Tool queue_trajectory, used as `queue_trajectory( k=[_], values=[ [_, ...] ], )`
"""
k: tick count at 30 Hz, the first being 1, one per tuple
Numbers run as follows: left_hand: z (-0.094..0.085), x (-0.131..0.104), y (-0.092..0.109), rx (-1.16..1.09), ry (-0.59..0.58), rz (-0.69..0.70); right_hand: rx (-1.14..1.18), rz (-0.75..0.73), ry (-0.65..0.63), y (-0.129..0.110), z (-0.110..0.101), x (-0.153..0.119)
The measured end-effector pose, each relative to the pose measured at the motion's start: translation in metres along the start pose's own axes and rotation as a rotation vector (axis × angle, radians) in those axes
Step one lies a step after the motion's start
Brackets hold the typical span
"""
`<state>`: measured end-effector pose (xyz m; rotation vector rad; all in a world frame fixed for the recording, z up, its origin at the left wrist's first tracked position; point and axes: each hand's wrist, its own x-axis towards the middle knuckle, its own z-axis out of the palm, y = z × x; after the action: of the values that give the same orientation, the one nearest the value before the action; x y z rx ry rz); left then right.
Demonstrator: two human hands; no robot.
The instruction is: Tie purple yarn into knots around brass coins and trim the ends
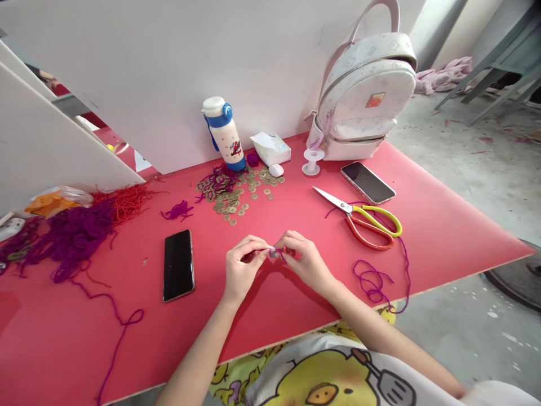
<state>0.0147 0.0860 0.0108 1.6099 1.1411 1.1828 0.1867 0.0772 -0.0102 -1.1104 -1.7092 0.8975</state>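
Above the red table, my left hand (243,265) and my right hand (307,264) meet fingertip to fingertip. Both pinch a short piece of purple yarn (281,256), its loose end showing below the right fingertips. A small greyish thing sits with the yarn between the left fingers, too small to make out; it may be a coin. Beyond the hands lies a spread of brass-coloured coins with holes (230,200), some tied with purple yarn. Scissors (347,208) with one yellow and one red handle lie open to the right, over a strand of purple yarn (372,285).
A dark phone (178,265) lies left, another phone (367,182) right. At the back stand a bottle (224,135), a tissue pack (273,151), a white spool (313,162) and a white backpack (363,101). Purple yarn (78,237) and red yarn (124,203) are heaped left.
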Motion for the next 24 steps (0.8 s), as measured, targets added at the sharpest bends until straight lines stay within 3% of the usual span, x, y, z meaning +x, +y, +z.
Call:
queue_trajectory(
  k=[5, 11, 14, 19, 24],
  values=[
    [-0.0039, 0.0027, -0.0022, 0.064, -0.034, -0.023, -0.082, 0.002, -0.035, -0.0024, -0.0016, -0.0007],
    [-0.0049, 0.0032, -0.0013, 0.112, -0.179, -0.081, 0.007, -0.007, 0.091, -0.0056, -0.0050, 0.0010],
    [-0.0037, 0.0025, -0.0010, 0.095, -0.203, -0.103, 0.077, 0.062, 0.112, -0.0047, -0.0055, 0.0007],
    [-0.0028, 0.0021, -0.0025, 0.072, -0.192, -0.117, 0.140, 0.219, -0.024, -0.0029, -0.0037, -0.0005],
    [-0.0026, 0.0022, -0.0030, 0.061, -0.196, -0.110, 0.339, 0.281, -0.091, -0.0030, -0.0039, 0.0022]
  ],
)
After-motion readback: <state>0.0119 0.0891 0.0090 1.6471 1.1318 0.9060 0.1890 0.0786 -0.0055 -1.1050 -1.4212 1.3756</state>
